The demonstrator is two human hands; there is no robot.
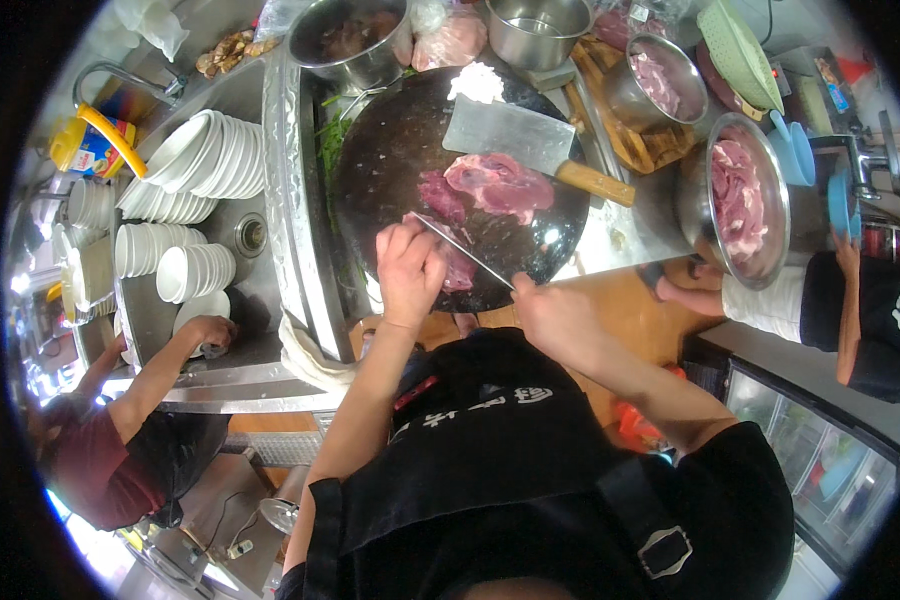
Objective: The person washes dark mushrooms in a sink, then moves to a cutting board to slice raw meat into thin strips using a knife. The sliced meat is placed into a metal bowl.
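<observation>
On a round dark chopping board lies a piece of raw meat, with my left hand gripping its left end. My right hand is closed around a knife, whose handle the fingers hide; its thin blade slants up and left across the meat to near my left fingers. Beyond it, a larger piece of raw meat and a small dark red piece rest on the board. A cleaver with a wooden handle lies behind them, beside a white crumpled heap.
Steel bowls of meat stand at the right, one on a wooden board. Steel pots stand behind the chopping board. A sink with stacked white bowls is at the left, where a co-worker reaches in. Another person stands right.
</observation>
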